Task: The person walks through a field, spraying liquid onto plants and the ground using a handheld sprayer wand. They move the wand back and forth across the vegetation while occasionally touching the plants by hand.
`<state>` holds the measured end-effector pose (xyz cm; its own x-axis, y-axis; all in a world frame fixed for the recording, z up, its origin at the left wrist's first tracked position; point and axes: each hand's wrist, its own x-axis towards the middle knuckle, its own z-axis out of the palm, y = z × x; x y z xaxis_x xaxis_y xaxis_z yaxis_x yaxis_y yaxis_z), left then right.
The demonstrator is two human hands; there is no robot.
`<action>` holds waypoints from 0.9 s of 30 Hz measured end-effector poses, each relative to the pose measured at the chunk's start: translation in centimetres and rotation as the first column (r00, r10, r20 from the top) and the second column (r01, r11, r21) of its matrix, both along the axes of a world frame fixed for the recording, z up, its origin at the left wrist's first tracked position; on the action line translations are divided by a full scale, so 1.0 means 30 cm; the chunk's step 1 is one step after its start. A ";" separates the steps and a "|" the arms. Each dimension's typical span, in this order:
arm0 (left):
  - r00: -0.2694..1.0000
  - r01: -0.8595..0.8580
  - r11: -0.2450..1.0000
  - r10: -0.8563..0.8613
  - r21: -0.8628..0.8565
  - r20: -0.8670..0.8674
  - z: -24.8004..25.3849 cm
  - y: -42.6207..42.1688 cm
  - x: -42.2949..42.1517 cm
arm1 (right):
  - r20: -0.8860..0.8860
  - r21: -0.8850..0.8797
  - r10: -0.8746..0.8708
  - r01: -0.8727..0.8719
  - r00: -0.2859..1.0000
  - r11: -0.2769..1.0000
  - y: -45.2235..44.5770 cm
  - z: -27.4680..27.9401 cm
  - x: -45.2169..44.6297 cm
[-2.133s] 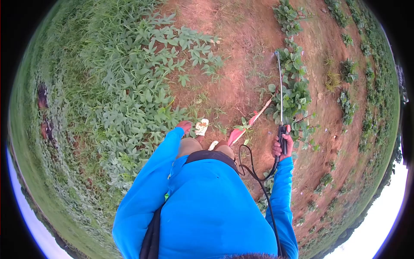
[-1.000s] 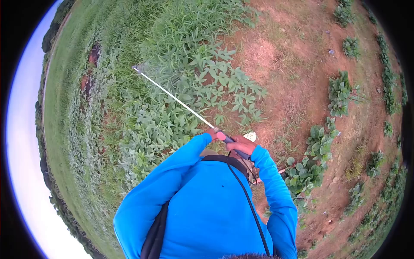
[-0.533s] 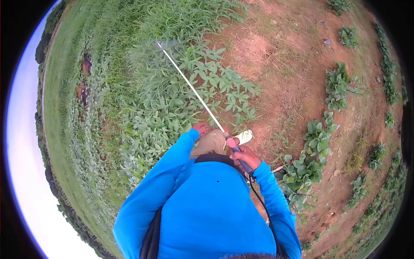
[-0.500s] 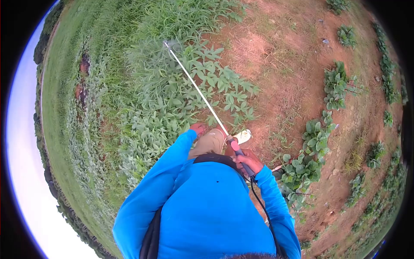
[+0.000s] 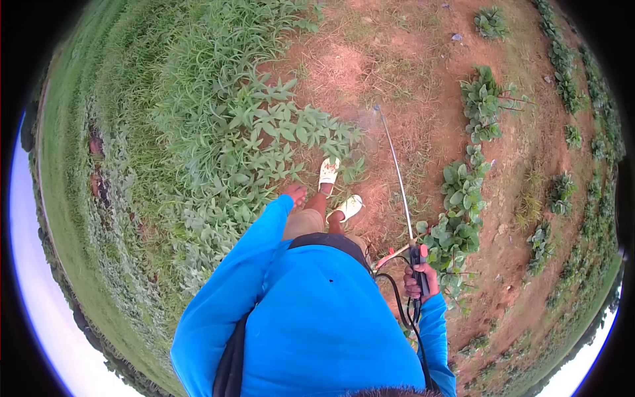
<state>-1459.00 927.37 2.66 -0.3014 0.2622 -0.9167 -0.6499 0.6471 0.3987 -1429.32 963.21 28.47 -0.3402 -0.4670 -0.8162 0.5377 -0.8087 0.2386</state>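
My right hand (image 5: 423, 282) is wrapped round the dark handle of a spray wand (image 5: 400, 171). The wand's thin pale tube points forward to a nozzle (image 5: 377, 107) over the bare soil, with a faint mist beside it. A black hose (image 5: 397, 291) loops from the handle back along my right side. My left hand (image 5: 296, 193) hangs by my left thigh, its fingers loosely apart with nothing in them, above the leafy green plants (image 5: 278, 129).
White shoes (image 5: 329, 171) are on my feet at the edge of the plants. Dense grass (image 5: 165, 73) grows on the left. On the right, rows of broad-leaved plants (image 5: 463, 188) stand in reddish soil (image 5: 410, 126). A pale, reddish-ended stick-like thing (image 5: 391, 257) shows near the handle.
My right hand has swung the spray wand to the right, taking the nozzle from over the green plants to the bare soil. Both shoes now show. My left hand stays low on the left.
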 end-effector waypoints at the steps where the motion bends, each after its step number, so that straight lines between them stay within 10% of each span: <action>1: 1.000 0.007 1.000 -0.007 0.008 0.006 -0.006 0.029 -0.036 | 0.006 0.008 -0.007 0.007 1.000 1.000 0.018 0.011 -0.002; 7: 0.992 -0.032 0.982 0.054 0.184 -0.115 0.030 0.131 -0.190 | -0.014 0.192 -0.308 0.305 0.951 0.933 0.096 -0.030 -0.108; 16: 0.988 -0.099 0.992 0.107 0.077 -0.115 0.099 -0.008 -0.175 | -0.245 0.244 -0.302 0.360 0.921 0.901 0.176 -0.279 -0.534; 27: 0.982 -0.082 0.994 0.068 -0.075 -0.175 0.125 -0.180 -0.086 | -0.316 0.048 0.214 -0.209 0.924 0.977 -0.075 -0.229 -0.743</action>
<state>-1461.57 921.98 6.42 -0.4724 0.1592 -0.8669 -0.6240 0.6341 0.4566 -1451.60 960.95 21.61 -0.4769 -0.5468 -0.6882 0.7424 -0.6697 0.0176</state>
